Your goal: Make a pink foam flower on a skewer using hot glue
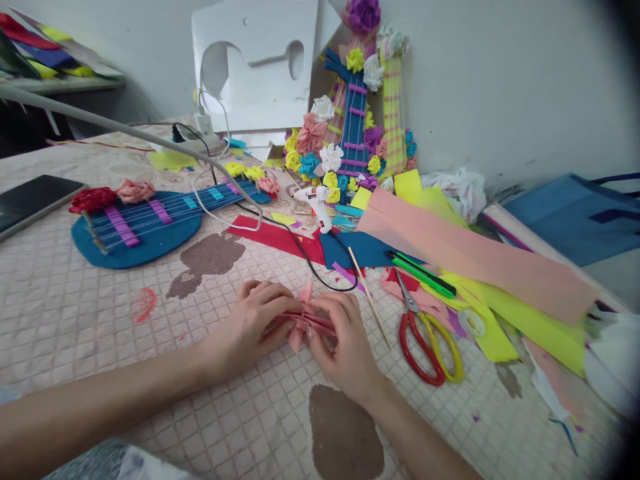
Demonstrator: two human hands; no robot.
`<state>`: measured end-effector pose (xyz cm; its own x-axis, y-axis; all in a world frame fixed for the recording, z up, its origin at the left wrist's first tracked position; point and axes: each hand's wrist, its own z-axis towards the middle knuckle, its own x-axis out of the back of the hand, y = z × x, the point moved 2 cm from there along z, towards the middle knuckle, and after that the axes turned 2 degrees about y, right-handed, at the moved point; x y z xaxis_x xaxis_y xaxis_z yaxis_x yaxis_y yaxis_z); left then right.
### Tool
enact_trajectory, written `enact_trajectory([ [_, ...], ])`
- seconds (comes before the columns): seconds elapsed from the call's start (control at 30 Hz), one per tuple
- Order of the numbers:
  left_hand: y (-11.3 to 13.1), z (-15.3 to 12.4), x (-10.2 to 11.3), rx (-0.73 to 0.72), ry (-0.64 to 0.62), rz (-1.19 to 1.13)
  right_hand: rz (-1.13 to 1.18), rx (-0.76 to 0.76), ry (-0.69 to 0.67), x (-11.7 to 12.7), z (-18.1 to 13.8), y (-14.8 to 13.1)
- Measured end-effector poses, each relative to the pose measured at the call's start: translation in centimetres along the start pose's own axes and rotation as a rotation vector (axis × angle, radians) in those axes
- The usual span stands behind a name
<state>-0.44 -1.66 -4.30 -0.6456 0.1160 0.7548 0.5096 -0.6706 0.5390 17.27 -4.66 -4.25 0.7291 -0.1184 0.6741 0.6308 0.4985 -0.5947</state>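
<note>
My left hand (257,320) and my right hand (345,340) meet over the patterned table cover, fingers curled round a small folded piece of pink felt (301,319). The pink piece sticks out above and below between the two hands. Both hands pinch it, thumbs on top. A thin wooden stick (369,297) lies just right of my right hand. Red-and-yellow handled scissors (425,337) lie further right.
A blue felt guitar (145,230) with flowers lies at the left, a phone (30,200) beyond it. A white glue gun (317,203) with its black cable stands behind my hands. Pink and yellow felt sheets (475,260) and a green pen (425,275) cover the right.
</note>
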Motion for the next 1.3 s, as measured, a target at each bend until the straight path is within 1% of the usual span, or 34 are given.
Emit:
enact_trajectory([
  [0.43, 0.00, -0.13, 0.10, -0.015, -0.007, -0.005, -0.010, -0.029, -0.056, -0.07, -0.20, 0.26],
  [0.97, 0.08, -0.13, 0.03, 0.003, -0.021, -0.011, 0.014, -0.018, -0.039, 0.11, -0.24, 0.19],
  [1.3, 0.15, -0.16, 0.19, -0.002, -0.023, -0.020, 0.022, -0.016, -0.043, -0.27, -0.22, 0.45],
])
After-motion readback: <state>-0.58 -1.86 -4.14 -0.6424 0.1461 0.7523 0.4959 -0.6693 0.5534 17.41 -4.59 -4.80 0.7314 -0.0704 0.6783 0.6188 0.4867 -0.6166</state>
